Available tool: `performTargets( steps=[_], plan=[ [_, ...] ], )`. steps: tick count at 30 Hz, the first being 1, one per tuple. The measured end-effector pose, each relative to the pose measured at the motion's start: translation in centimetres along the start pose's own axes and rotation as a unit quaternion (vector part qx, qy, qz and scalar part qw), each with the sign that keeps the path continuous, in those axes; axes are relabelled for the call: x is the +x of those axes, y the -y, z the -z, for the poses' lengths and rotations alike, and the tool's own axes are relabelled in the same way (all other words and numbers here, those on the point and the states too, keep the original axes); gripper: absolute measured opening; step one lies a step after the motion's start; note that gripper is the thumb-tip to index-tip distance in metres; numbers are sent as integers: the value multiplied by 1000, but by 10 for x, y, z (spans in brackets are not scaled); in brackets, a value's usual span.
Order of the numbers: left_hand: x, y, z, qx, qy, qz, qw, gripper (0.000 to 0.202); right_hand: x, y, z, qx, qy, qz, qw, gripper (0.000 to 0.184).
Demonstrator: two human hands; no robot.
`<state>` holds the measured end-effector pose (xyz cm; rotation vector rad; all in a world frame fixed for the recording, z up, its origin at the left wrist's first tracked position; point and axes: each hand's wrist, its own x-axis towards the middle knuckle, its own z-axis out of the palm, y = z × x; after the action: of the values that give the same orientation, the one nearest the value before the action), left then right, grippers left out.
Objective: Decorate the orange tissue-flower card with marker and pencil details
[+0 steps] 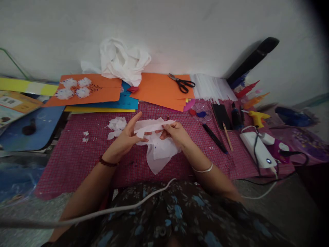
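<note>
Over the middle of the table I hold a thin white tissue paper [151, 127] between both hands. My right hand [176, 133] pinches its right edge between thumb and fingers. At the other end, my left hand [129, 136] grips the tissue, its index finger raised and its thumb beneath the upper fold; some fingertips are hidden behind the paper. Below the hands lies more white tissue [161, 151] with small blue marks, one corner hanging toward me. Beside my left hand sit crumpled white tissue pieces [117, 125].
Orange paper with white tissue flowers [82, 99] lies at back left, near a crumpled tissue heap [120, 60]. Black-handled scissors [182, 83] rest on orange sheets [154, 89]. Rightward are a black marker [214, 138], phone [221, 116], yellow glue gun [258, 118] and white power bank [257, 149]. A cable [102, 211] crosses my front.
</note>
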<state>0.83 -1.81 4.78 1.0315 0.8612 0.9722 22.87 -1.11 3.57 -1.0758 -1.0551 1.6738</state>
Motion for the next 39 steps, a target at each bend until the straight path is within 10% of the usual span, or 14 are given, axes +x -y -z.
performTargets(
  steps=[10, 17, 26, 39],
  plan=[
    [-3, 0, -4, 3, -80, -75, 994, 17, -5, 4, 5, -99, -95, 110, 984, 44],
    [-2, 1, -9, 62, -95, -108, 988, 29, -9, 6, 4, -161, -96, 218, 958, 19],
    [5, 2, -7, -138, -115, -15, 984, 27, -5, 0, 5, -147, -93, 191, 966, 7],
    [-1, -3, -5, 135, -112, -105, 979, 13, 0, -5, 11, -74, -87, 163, 980, 20]
  ],
)
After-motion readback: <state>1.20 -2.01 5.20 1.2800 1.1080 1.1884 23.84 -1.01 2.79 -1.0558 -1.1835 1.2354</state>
